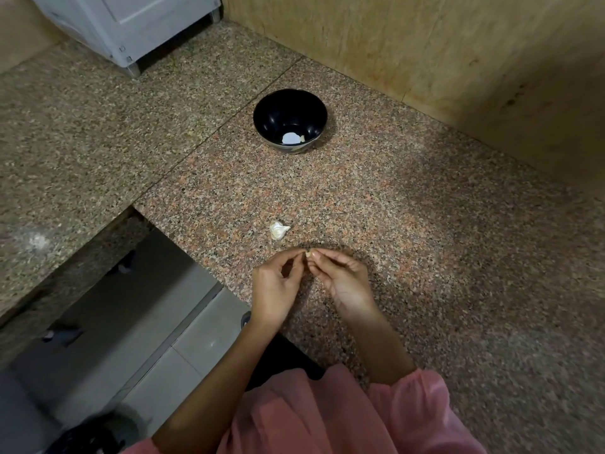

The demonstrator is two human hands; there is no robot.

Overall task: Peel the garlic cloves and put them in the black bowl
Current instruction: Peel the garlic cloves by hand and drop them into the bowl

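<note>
A small garlic clove (308,254) is pinched between the fingertips of my left hand (276,286) and my right hand (343,280), just above the speckled granite counter (409,224). A white piece of garlic bulb (278,230) lies on the counter a little beyond my hands. Farther back stands the black bowl (271,109), with a pale clove (302,138) at its bottom beside a bright white spot that may be a reflection.
A tan stone wall (442,60) runs along the back right. A white appliance on metal feet (131,24) stands at the far left. The counter's edge drops at the left to a grey tiled floor (131,322). Pink sleeves show at the bottom.
</note>
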